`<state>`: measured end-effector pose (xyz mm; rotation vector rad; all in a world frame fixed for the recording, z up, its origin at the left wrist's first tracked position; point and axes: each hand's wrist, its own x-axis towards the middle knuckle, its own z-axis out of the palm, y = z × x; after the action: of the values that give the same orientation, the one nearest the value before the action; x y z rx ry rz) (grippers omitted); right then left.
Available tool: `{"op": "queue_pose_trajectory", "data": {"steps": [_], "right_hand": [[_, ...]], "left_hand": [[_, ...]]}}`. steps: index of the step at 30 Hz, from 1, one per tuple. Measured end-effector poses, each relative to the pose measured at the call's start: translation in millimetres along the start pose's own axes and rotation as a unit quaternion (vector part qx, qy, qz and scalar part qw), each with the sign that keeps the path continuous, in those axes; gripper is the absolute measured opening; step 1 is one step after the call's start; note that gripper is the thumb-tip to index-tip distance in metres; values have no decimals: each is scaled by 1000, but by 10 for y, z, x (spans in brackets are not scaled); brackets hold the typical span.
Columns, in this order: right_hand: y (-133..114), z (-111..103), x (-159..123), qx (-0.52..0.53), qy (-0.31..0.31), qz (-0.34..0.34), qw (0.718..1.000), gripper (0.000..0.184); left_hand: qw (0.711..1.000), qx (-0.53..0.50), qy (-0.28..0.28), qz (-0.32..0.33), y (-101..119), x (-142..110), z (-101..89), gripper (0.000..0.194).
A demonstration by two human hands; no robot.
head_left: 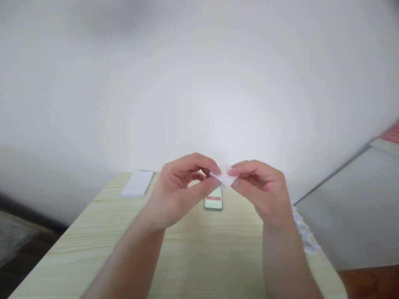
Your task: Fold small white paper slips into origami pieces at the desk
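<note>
A small folded piece of white paper (227, 176) is held up above the table between both hands. My left hand (183, 189) pinches its left corner between thumb and forefinger. On the other side, my right hand (262, 185) grips the right part in the same kind of pinch. The paper looks pointed at its corners, but its folds are too blurred to make out. Behind and below it lies a phone (213, 200) with a lit screen, its upper part hidden by the left hand and the paper.
The pale wood-grain table (212, 257) stands against a white wall (199, 83). A stack of white paper (137, 183) lies at its back left. Along the right edge sit several small folded white papers (304, 232), partly behind my right forearm. A grey-white panel (355, 207) rises beyond that edge.
</note>
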<state>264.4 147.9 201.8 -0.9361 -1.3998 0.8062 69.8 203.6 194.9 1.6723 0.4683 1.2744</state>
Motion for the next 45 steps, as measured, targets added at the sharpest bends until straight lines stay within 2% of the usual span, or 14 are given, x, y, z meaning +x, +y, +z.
{"op": "queue_pose_trajectory", "data": {"steps": [6, 10, 13, 15, 17, 20, 23, 27, 33, 36, 41, 45], "right_hand": [[141, -33, 5, -44, 24, 2, 999, 9], [371, -55, -218, -45, 58, 28, 997, 12], [640, -40, -629, -58, 59, 84, 993, 15], [826, -9, -993, -91, 42, 127, 987, 14], [983, 29, -1368, -143, 10, 142, 979, 11], [1131, 64, -1827, -242, -51, 90, 965, 15], [1190, 49, -2072, -334, -98, 33, 937, 16], [1209, 4, -2133, -377, -119, 17, 918, 13], [1231, 35, -2109, -376, -79, 46, 922, 9], [1229, 74, -2108, -399, -63, 72, 912, 10], [1189, 103, -2030, -450, -104, 120, 879, 11], [1152, 98, -1926, -463, -140, 143, 864, 12]], "left_hand": [[990, 139, 12, 13, -35, 37, 48, 7], [985, 170, 22, -16, -187, -131, 162, 9], [974, 218, 7, -63, -398, -551, 262, 10], [964, 250, -4, -88, -545, -955, 322, 10], [951, 292, -23, -104, -663, -1382, 369, 10], [909, 393, -105, -97, -773, -1897, 407, 15], [872, 457, -155, -82, -837, -2147, 408, 19], [865, 469, -160, -81, -875, -2180, 402, 20], [872, 450, -143, -130, -869, -2099, 442, 16], [868, 450, -148, -145, -882, -2076, 462, 15], [857, 474, -141, -146, -904, -2082, 470, 12], [859, 475, -132, -140, -918, -2095, 469, 11]]}}
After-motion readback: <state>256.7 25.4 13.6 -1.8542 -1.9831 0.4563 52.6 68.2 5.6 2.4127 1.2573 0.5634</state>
